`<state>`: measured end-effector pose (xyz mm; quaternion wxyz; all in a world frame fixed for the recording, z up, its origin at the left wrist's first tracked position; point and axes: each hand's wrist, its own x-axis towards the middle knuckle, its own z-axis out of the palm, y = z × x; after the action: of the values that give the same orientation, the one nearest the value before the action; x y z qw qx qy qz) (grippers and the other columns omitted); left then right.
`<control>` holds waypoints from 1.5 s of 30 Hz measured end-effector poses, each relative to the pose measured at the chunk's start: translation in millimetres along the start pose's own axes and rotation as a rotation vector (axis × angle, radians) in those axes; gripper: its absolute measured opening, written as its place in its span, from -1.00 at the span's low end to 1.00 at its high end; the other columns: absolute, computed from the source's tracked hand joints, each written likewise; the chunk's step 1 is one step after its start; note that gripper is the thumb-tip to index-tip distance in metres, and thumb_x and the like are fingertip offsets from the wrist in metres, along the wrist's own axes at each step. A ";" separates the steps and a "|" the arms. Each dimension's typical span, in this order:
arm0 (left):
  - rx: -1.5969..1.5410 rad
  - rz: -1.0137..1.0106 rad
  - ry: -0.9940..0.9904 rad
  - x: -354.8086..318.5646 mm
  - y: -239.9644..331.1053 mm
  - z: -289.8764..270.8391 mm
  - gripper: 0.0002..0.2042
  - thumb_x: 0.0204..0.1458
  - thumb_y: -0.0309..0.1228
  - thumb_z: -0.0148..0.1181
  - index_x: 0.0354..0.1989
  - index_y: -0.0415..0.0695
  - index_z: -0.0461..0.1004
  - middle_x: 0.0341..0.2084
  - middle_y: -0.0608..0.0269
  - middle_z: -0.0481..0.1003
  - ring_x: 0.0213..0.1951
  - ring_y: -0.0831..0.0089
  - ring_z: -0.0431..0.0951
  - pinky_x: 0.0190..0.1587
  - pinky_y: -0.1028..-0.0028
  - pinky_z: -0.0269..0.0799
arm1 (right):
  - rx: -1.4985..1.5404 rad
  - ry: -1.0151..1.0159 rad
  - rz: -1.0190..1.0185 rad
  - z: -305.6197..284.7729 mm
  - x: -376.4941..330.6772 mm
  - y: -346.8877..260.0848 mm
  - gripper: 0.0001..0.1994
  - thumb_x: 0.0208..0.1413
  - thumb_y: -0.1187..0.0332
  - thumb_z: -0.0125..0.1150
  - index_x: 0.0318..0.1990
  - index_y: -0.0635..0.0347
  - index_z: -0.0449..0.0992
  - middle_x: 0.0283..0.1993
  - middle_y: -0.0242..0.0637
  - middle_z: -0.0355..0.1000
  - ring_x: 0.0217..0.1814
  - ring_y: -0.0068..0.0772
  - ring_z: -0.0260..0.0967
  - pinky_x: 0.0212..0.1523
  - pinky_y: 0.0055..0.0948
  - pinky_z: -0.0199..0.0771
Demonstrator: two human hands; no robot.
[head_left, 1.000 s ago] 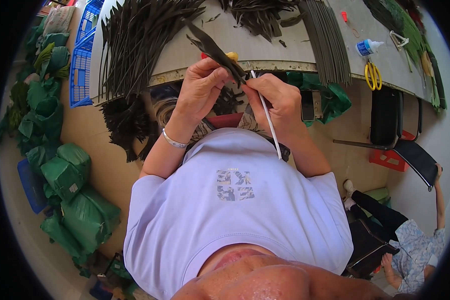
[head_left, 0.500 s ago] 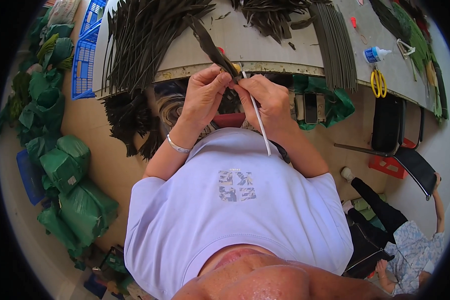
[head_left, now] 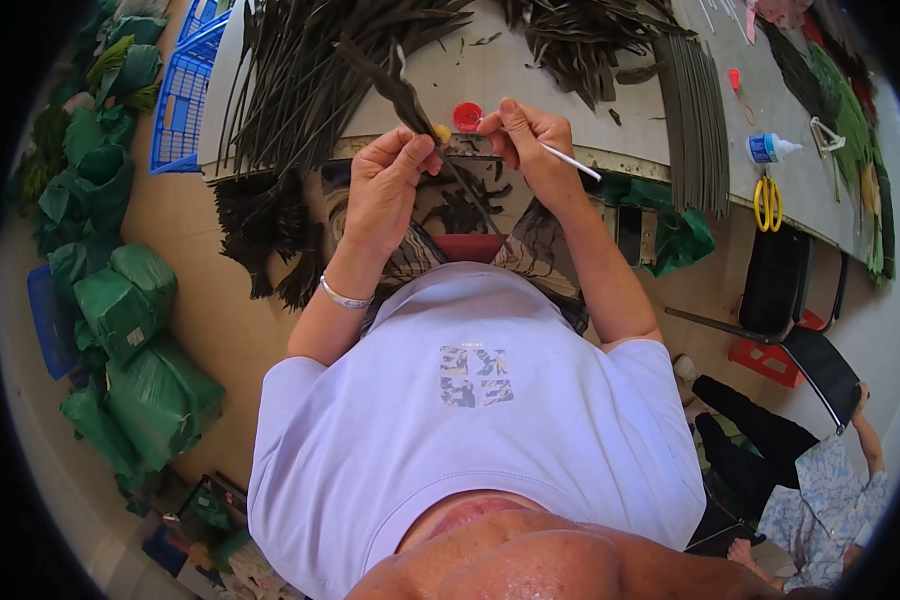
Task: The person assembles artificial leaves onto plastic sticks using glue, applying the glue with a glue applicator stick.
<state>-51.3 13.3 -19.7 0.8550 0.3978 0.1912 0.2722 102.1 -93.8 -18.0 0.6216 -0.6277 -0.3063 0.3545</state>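
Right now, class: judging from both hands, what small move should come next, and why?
Probably dip the white stick's tip into the red cap. The right hand holds that stick just beside the cap, while the left hand pinches the dark leaf sprig upright, close by.

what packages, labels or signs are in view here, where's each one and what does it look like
Green wrapped bundles: piled on the floor at left, bulky, shiny green plastic.
Pale label: small tag on one green bundle.
Glue bottle: lying on the table at right, white with a blue label.
Shirt print: small square patch on the white shirt's chest.
No screens or signs show.
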 end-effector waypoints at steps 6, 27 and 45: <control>-0.128 -0.008 -0.047 -1.4 -3.8 1.5 -0.91 0.03 -0.46 0.18 -0.39 -0.23 0.47 -0.41 0.20 0.51 -0.37 0.49 0.46 -0.26 0.57 0.37 | 0.179 -0.019 -0.089 -3.8 -23.7 -34.3 -0.58 0.27 0.14 -0.10 -0.41 0.32 0.51 -0.60 -0.37 0.32 -0.66 -0.68 0.13 -0.65 -0.69 0.05; -0.168 -0.010 -0.102 -8.2 -6.9 30.9 -0.89 0.05 -0.48 0.17 -0.30 -0.26 0.48 -0.37 0.20 0.52 -0.32 0.51 0.48 -0.23 0.53 0.40 | -0.364 0.120 -0.513 9.7 -62.9 -44.4 -0.80 -0.19 0.55 0.38 -0.39 0.28 0.46 -0.49 -0.32 0.38 -0.59 -0.61 0.23 -0.58 -0.63 0.23; -0.041 0.070 -0.195 -11.5 3.2 35.3 -0.75 -0.11 -0.51 0.30 -0.21 -0.23 0.50 -0.30 0.21 0.50 -0.24 0.45 0.48 -0.14 0.52 0.38 | -0.557 0.145 -0.672 16.0 -65.3 -39.5 -0.90 -0.09 0.62 0.18 -0.37 0.31 0.45 -0.48 -0.13 0.38 -0.52 -0.14 0.39 -0.52 -0.36 0.37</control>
<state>-42.1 -12.4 5.5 0.8675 0.4114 0.0873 0.2655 54.4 -137.1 26.0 0.5295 -0.6599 -0.5330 -0.0085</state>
